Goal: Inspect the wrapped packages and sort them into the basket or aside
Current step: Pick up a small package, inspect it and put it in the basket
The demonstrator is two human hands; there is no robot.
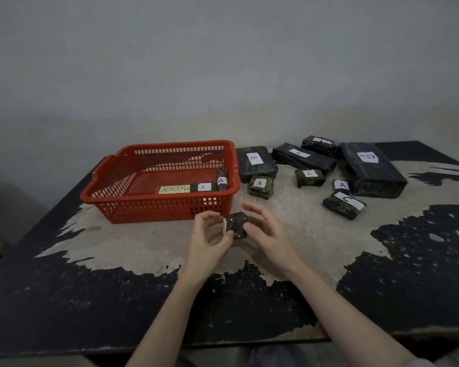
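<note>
**Sorting in progress: two packages binned, one in hand, a group waiting**

Worn black tabletop (249, 308), its coating flaked away to a pale patch across the middle, set against a plain grey wall.

Item 1. Red basket (133, 205), slotted plastic, on the left half of the table. A yellow tag (174, 189) on its floor reads "ABNORMA…", the last letter covered. Contents: a small package marked A (203, 187) lying flat over the tag's end, and a narrow package marked B (221, 179) leaning against the right wall. Count in basket: two.

Item 2. Package under inspection (237, 225), small, dark, glossy wrap, held just in front of the basket's near right corner and above the table. Left hand (210, 237) pinches it at its left edge, where a pale sliver, perhaps a label seen edge-on, shows. Right hand (265, 234) steadies the right side with the thumb, its other fingers spread and loosely curled above. No letter can be read on it.

Item 3. Unsorted or set-aside group to the right of the basket, eight visible: a flat B package (255, 160) touching the basket wall, a small A package (260, 184) in front of it, a long A package (302, 157), a small one behind it (319, 144) with its label unreadable, a small A (309, 177), a large B box (371, 170), a small A (341, 186) at that box's near corner, and a C package (345, 205) nearest the front.

Status, as a judgement: early to middle stage. Whether any of the right-hand group has already been judged and put aside cannot be told from its layout.
</note>
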